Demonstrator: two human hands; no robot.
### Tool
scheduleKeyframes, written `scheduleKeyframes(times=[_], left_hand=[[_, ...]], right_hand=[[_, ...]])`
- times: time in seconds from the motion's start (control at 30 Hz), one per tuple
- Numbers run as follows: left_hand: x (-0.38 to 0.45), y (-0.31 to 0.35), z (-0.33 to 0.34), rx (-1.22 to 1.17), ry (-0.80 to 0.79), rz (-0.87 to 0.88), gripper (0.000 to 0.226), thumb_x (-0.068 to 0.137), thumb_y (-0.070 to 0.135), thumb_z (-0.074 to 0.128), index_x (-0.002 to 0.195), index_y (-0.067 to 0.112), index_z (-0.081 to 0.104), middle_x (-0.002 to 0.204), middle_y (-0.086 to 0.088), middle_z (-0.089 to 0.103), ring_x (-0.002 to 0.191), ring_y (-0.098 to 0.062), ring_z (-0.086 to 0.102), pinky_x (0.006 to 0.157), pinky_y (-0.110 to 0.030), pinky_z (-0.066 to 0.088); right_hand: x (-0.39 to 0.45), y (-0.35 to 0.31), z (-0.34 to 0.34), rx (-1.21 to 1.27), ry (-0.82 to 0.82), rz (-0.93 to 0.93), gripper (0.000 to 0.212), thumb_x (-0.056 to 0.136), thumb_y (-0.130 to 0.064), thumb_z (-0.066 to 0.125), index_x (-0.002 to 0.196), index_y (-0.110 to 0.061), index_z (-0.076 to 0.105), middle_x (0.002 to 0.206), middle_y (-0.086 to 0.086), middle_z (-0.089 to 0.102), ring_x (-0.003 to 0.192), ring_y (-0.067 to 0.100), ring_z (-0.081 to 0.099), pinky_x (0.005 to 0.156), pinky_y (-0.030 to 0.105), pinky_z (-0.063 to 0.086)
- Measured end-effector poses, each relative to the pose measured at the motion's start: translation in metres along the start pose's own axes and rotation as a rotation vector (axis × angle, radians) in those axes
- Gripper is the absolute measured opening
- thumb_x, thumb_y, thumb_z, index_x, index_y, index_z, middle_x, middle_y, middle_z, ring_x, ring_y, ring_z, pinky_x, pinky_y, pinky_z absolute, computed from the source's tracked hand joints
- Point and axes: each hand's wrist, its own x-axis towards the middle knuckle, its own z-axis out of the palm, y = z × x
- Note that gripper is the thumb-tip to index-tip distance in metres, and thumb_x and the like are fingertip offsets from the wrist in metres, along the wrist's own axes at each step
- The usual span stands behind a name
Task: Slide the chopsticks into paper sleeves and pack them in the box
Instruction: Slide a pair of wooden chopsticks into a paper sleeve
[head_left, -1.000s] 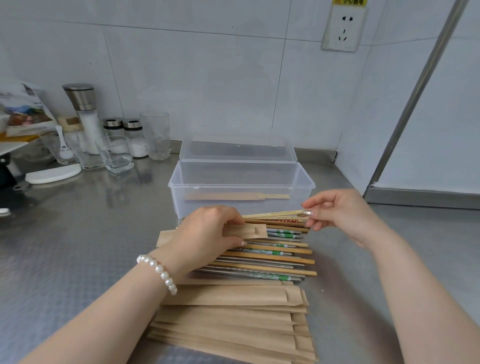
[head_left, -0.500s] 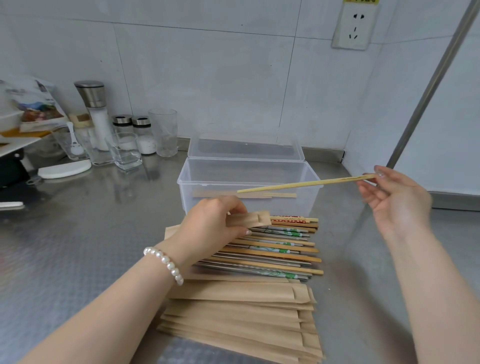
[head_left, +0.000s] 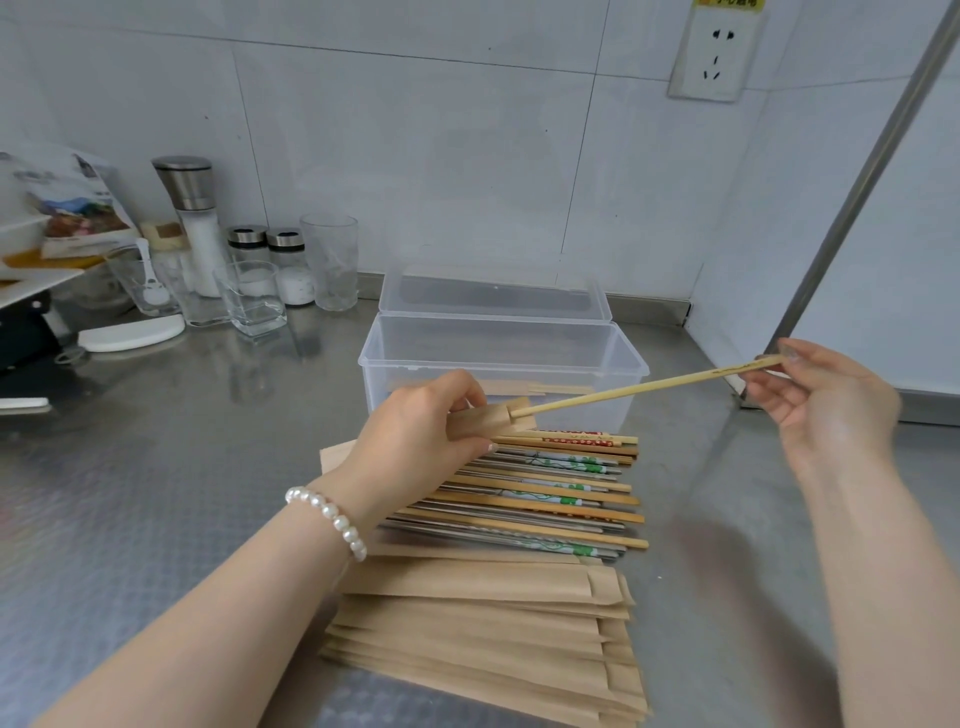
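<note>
Now the right hand (head_left: 826, 400) pinches the chopstick (head_left: 644, 387), tip newly entering the left-gripped sleeve (head_left: 488, 418).

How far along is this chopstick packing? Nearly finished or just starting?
Just starting. The clear box holds what looks like one sleeved pair. In hand: the left hand holds a paper sleeve while the right hand feeds a bamboo chopstick into its mouth. Left: the row of loose chopsticks and the stack of empty sleeves.

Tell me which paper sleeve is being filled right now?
The paper sleeve gripped in the left hand, above the loose chopsticks; a bamboo chopstick from the right hand meets its mouth. The sleeve stack lies flat.
</note>
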Motion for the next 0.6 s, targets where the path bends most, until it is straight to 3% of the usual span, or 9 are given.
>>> scheduleKeyframes(times=[0.23, 0.6], left_hand=[[-0.001, 0.001, 0.001, -0.009, -0.027, 0.008, 0.029, 0.073, 0.028, 0.075, 0.095, 0.027, 0.055, 0.075, 0.013, 0.054, 0.064, -0.001, 0.048, 0.063, -0.027, 0.043], [-0.002, 0.001, 0.003, -0.029, -0.034, 0.027, 0.029, 0.070, 0.027, 0.077, 0.093, 0.025, 0.059, 0.078, 0.015, 0.053, 0.064, 0.001, 0.048, 0.059, -0.013, 0.035]], right_hand=[[-0.004, 0.003, 0.006, -0.069, -0.123, 0.049, 0.017, 0.089, 0.002, 0.049, 0.082, -0.008, 0.062, 0.054, -0.002, 0.067, 0.051, 0.013, 0.066, 0.050, 0.019, 0.052], [-0.021, 0.012, 0.025, -0.307, -0.460, 0.109, 0.017, 0.083, 0.007, 0.056, 0.081, -0.005, 0.066, 0.058, 0.004, 0.069, 0.051, 0.011, 0.064, 0.046, 0.017, 0.050]])
